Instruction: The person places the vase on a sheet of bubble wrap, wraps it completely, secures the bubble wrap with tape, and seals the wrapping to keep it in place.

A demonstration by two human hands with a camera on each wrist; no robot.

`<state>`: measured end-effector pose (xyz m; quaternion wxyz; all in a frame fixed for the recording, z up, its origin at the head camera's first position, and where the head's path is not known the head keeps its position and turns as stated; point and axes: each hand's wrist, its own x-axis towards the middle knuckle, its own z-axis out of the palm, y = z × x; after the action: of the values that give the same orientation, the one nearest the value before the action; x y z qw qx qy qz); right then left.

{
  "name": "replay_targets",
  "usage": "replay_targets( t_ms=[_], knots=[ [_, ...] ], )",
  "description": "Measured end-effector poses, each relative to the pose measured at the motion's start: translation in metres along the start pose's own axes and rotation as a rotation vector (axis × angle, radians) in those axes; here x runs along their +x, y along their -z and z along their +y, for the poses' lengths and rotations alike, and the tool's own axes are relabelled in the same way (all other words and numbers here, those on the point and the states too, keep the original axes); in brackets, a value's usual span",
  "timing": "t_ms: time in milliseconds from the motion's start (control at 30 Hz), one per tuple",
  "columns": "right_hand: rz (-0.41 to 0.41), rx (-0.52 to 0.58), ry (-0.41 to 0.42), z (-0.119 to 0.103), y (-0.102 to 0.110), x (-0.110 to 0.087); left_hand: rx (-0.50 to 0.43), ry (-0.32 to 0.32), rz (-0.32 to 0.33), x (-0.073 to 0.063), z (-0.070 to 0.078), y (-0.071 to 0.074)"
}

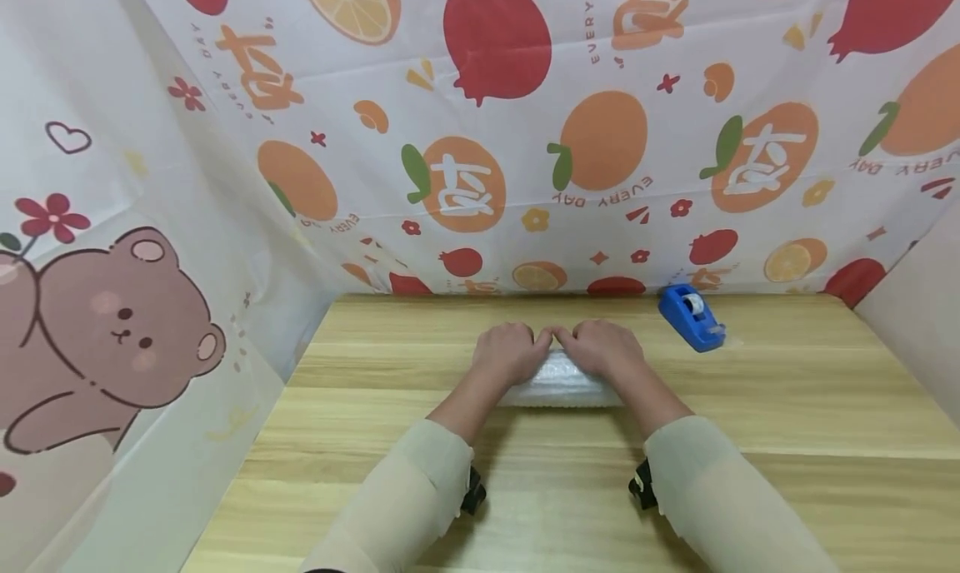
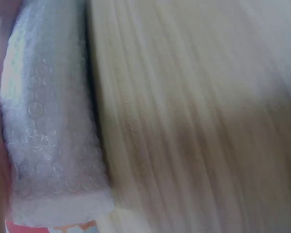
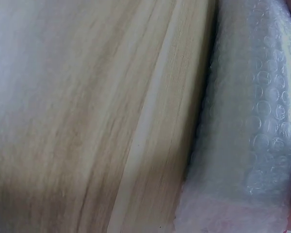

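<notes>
A clear bubble-wrap bundle (image 1: 561,387) lies crosswise on the wooden table, rolled or folded into a long shape; whatever may be inside it cannot be made out. My left hand (image 1: 508,353) grips its left part from above and behind, and my right hand (image 1: 604,350) grips the right part the same way. The two thumbs meet near the middle, while the other fingers curl over the far side, mostly out of sight. Close up in the left wrist view, the bubble wrap (image 2: 53,121) shows its round bubbles and one end. The right wrist view shows the bubble wrap (image 3: 247,121) along its right edge.
Behind and right of the hands stands a blue tape dispenser (image 1: 692,318) with a roll of tape in it. The wooden tabletop (image 1: 555,490) reaches back to a fruit-printed cloth (image 1: 525,140). A bear-printed cloth (image 1: 127,323) hangs on the left.
</notes>
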<state>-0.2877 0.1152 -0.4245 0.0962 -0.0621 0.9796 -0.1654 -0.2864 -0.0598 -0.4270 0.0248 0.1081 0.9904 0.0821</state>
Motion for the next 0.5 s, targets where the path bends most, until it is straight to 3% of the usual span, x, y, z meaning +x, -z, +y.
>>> replay_targets(
  t_ms=[200,500],
  knots=[
    [-0.018,-0.010,-0.009,0.0000,-0.0014,-0.0004,0.018,-0.042,0.063,-0.0027,-0.0006,-0.0007],
    [-0.015,-0.002,0.004,-0.0004,-0.0019,-0.0012,0.004,-0.028,0.065,-0.0016,-0.0015,-0.0026]
  ],
)
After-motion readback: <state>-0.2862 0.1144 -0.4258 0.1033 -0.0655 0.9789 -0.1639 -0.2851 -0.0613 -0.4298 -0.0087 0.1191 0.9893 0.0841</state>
